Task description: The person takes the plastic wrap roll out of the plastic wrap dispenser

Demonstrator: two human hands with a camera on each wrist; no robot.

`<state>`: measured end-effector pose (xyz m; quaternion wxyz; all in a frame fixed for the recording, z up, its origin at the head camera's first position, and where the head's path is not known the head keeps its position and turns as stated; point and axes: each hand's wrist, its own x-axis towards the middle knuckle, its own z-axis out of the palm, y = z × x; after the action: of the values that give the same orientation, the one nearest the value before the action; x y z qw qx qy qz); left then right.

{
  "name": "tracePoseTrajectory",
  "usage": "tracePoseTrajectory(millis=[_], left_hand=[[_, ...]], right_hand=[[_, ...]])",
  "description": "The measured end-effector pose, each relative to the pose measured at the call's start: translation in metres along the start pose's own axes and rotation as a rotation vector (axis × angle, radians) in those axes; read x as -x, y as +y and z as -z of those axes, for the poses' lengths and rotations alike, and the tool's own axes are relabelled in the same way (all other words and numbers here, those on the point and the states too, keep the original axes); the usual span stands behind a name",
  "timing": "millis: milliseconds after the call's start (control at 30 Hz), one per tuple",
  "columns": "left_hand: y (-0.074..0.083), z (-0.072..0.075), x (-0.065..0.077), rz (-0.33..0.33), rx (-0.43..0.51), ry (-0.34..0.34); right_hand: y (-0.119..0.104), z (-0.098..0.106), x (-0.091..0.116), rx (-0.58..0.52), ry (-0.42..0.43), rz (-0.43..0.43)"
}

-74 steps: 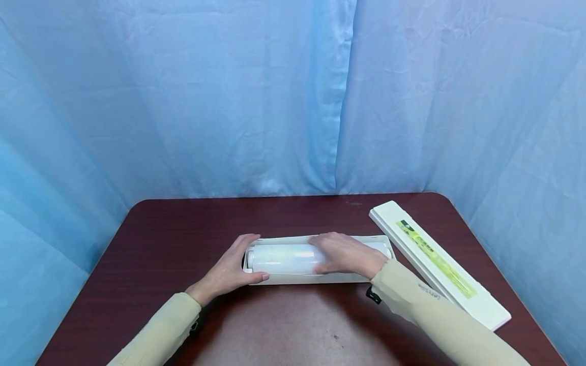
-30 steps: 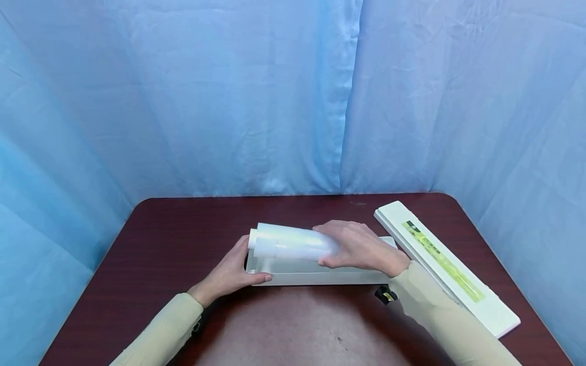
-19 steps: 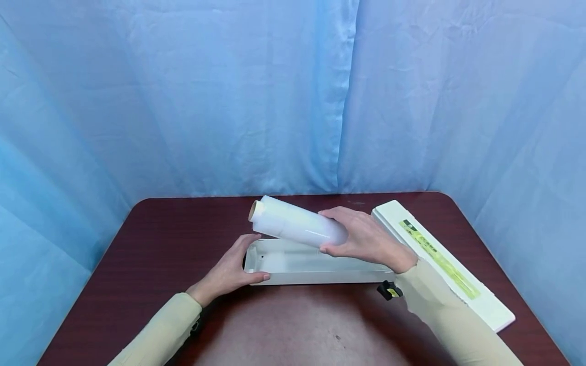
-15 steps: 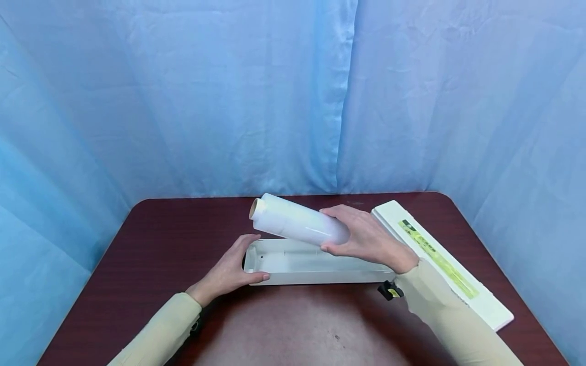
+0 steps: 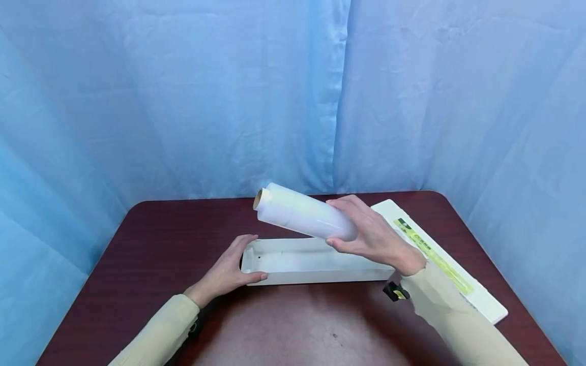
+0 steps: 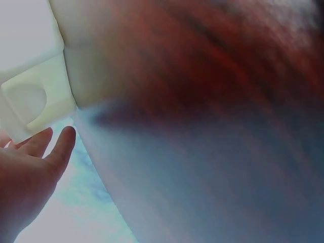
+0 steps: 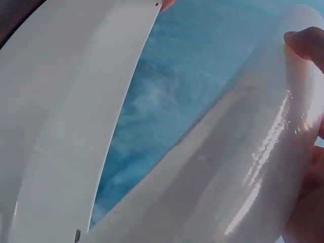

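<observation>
My right hand (image 5: pixel 373 236) grips a roll of cling film (image 5: pixel 297 209) by its right part, with the thumb on the near side. The roll hangs above a long white box (image 5: pixel 320 277), its left end tilted up and the hollow cardboard core showing. My left hand (image 5: pixel 226 269) holds the box's left end, thumb on the front wall and fingers at the back. The box interior shows bare. In the right wrist view the shiny film roll (image 7: pixel 212 167) lies against the thumb, apart from the box (image 7: pixel 61 126). The left wrist view shows the box's end (image 6: pixel 50 86) beside my fingers.
A long white lid (image 5: pixel 485 297) with a yellow-green label lies slanted on the right of the dark red table (image 5: pixel 183 218), partly behind the right forearm. Blue curtains (image 5: pixel 220 101) hang behind and at both sides.
The cling film roll has come up out of the box in my right hand, its left end tilting upward, then slightly higher and rightward. My left hand has stayed on the box end.
</observation>
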<state>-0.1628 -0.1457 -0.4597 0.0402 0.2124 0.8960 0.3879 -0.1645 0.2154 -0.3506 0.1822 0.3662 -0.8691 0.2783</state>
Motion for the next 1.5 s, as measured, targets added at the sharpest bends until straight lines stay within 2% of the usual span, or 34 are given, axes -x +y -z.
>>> tracePoseTrajectory(millis=[200, 467, 1000, 1200, 1500], left_hand=[[-0.003, 0.001, 0.001, 0.011, -0.019, 0.005], [-0.003, 0.002, 0.002, 0.002, -0.030, 0.003], [-0.009, 0.005, 0.005, 0.014, -0.051, 0.036], [-0.012, 0.007, 0.007, 0.014, -0.048, 0.044], [-0.014, 0.011, 0.008, 0.019, -0.054, 0.052]], right_hand=[[0.000, 0.009, 0.007, -0.022, 0.023, -0.045], [0.000, 0.023, 0.023, -0.065, 0.065, -0.180], [0.009, 0.039, 0.053, 0.022, 0.180, -0.317], [0.012, 0.042, 0.063, 0.080, 0.173, -0.375], [0.021, 0.045, 0.080, 0.086, 0.116, -0.458]])
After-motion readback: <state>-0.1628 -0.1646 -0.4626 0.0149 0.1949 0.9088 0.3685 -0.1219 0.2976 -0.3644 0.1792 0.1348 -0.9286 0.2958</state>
